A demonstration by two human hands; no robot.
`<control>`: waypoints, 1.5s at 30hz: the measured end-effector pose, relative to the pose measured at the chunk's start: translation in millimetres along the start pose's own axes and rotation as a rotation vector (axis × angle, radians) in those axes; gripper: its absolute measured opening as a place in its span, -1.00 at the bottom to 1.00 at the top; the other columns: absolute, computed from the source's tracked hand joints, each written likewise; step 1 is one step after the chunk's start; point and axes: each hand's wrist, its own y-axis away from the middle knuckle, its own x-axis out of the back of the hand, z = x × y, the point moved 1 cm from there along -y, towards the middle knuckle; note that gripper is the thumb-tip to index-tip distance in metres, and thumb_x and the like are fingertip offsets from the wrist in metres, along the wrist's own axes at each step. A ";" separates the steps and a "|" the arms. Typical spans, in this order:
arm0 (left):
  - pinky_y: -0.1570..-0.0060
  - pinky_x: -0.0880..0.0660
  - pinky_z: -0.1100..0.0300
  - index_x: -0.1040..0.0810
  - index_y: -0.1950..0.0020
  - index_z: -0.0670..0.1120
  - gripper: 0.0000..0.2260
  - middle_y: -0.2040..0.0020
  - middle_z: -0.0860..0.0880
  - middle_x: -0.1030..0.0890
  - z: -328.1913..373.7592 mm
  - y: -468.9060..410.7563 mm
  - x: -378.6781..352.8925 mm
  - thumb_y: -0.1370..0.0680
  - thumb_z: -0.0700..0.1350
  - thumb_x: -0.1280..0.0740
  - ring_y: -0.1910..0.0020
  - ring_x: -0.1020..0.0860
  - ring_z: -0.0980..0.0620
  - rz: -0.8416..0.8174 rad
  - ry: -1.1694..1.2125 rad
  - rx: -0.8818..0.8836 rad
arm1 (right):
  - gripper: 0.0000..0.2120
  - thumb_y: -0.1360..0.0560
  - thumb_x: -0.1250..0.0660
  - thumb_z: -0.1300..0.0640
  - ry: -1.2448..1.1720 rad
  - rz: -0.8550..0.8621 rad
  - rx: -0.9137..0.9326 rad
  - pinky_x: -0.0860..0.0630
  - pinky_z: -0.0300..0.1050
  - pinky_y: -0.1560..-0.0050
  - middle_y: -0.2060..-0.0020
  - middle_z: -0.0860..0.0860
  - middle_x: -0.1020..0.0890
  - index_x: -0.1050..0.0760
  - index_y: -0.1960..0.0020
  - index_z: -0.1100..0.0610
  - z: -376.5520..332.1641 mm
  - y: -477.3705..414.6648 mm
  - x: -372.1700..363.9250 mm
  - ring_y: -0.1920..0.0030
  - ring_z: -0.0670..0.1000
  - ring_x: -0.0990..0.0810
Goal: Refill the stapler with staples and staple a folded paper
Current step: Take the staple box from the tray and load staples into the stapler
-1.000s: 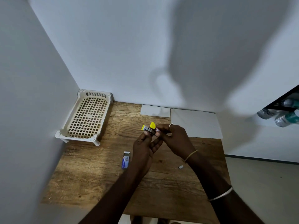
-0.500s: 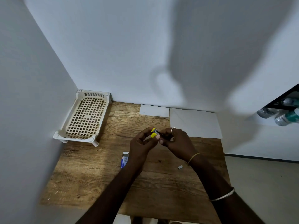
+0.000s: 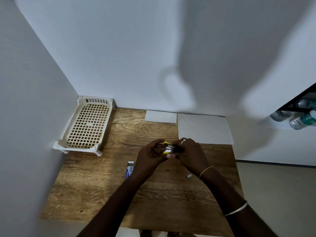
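The small yellow-and-black stapler [image 3: 169, 149] was held above the wooden table [image 3: 106, 185], between both hands, its long axis running left to right. The left hand [image 3: 150, 156] curled around its yellow end, fingers partly closed; the right hand [image 3: 189, 153] pinched the black end. The staple box [image 3: 130, 169] lay just beside the left wrist.

Wooden table [image 3: 95, 189]. Behind the fingers: lattice tray [image 3: 87, 124], two paper sheets [image 3: 204, 128]. Nearer than them: staple box [image 3: 130, 169], small staple strip [image 3: 189, 176].
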 end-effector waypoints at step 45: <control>-0.23 -0.32 0.40 -0.61 -0.32 -0.07 -0.66 -0.25 -0.01 -0.65 -56.8 23.3 -3.7 -0.55 -0.26 -0.39 -0.20 -0.55 0.16 0.055 -0.778 -0.055 | -0.58 -0.37 -0.53 -0.03 0.161 -0.176 -0.166 -0.51 -0.01 -0.11 -0.06 -0.07 -0.62 -0.60 -0.21 -0.10 50.9 8.6 -56.3 -0.10 0.03 -0.57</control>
